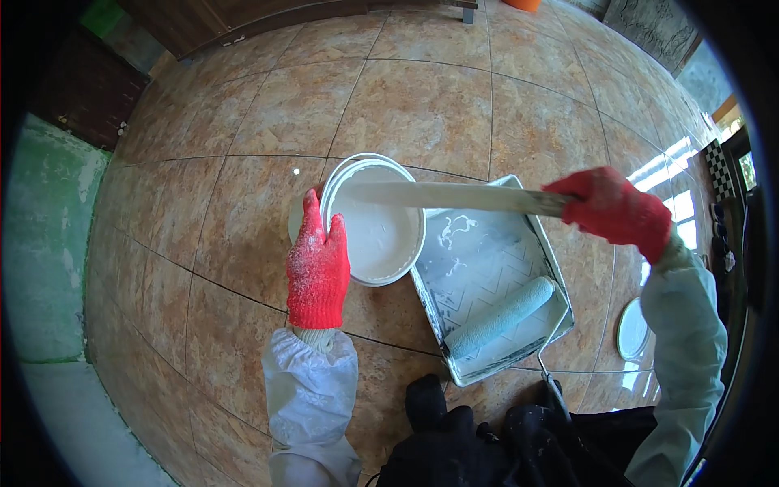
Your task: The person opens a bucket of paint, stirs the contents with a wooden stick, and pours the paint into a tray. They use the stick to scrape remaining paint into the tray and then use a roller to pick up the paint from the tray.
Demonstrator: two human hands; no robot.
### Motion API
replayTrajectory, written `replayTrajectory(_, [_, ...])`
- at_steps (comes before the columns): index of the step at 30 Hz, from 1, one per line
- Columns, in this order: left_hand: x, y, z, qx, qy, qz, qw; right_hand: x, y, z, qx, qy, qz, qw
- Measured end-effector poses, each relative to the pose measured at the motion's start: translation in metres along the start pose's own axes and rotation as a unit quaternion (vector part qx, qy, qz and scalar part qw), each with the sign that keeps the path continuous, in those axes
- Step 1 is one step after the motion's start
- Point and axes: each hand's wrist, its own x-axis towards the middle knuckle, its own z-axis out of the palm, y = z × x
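My left hand, in a red glove dusted with white, grips the left side of a white bucket that holds pale, near-white paint. My right hand, also red-gloved, is closed round a long flat stick, whose far end reaches into the bucket. Right beside the bucket lies a paint tray, streaked with pale paint, with a blue-grey roller resting in it and its wire handle toward my body.
A round white lid lies on the tiled floor at the right. A green wall runs along the left. Wooden furniture and an orange container stand at the back.
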Motion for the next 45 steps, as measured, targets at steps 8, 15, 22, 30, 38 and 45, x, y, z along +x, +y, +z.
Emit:
replayTrajectory(8, [-0.004,0.018,-0.002,-0.059,-0.037,-0.032,0.997,0.049,-0.008,0.088,-0.531,0.332,-0.352,0.696])
replayTrajectory(15, [-0.003,0.018,-0.008,-0.088,-0.06,-0.073,0.992,0.018,-0.012,0.124,-0.659,0.295,-0.308,0.619])
replayTrajectory(22, [-0.001,0.024,-0.002,-0.016,-0.054,-0.048,0.997,0.009,-0.007,0.103,-0.563,0.186,-0.339,0.73])
replayTrajectory(30, [-0.001,0.017,-0.004,-0.033,-0.056,-0.04,0.997,0.033,0.0,0.089,-0.251,-0.036,-0.232,0.939])
replayTrajectory(38, [0.002,0.017,-0.008,-0.054,-0.069,-0.062,0.994,0.02,0.014,0.089,0.107,-0.163,0.059,0.979])
replayTrajectory(45, [0.001,0.015,-0.011,-0.065,-0.063,-0.052,0.995,-0.003,0.035,0.077,0.153,-0.157,0.068,0.973])
